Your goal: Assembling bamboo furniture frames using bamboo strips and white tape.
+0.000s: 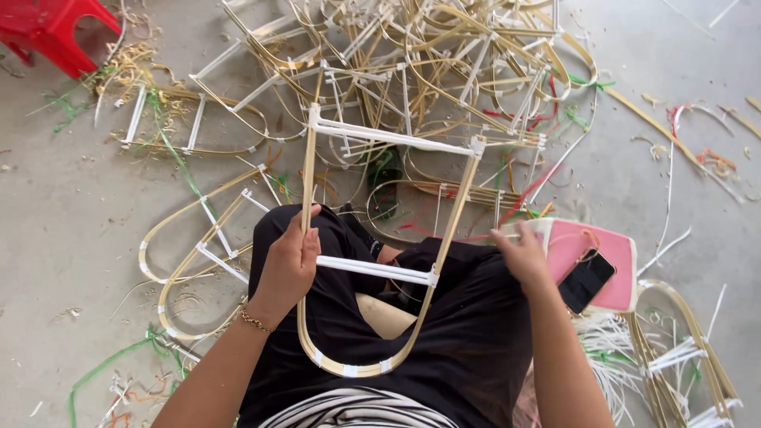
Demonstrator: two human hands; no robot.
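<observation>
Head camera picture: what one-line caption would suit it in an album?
Left hand grips a U-shaped bamboo frame on the lap, right hand alongside.

– What is the person wearing?
– Black trousers point(468, 349), a top with black and white stripes point(357, 408), bare forearms.
– Any jewellery?
– A thin gold chain bracelet point(255, 320) on the left wrist; nothing on the hands.

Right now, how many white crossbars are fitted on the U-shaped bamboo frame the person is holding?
2. One white crossbar spans the open top ends of the U-shaped bamboo frame; the other crossbar sits lower, beside the left hand gripping the frame's side. None appears hidden.
</observation>
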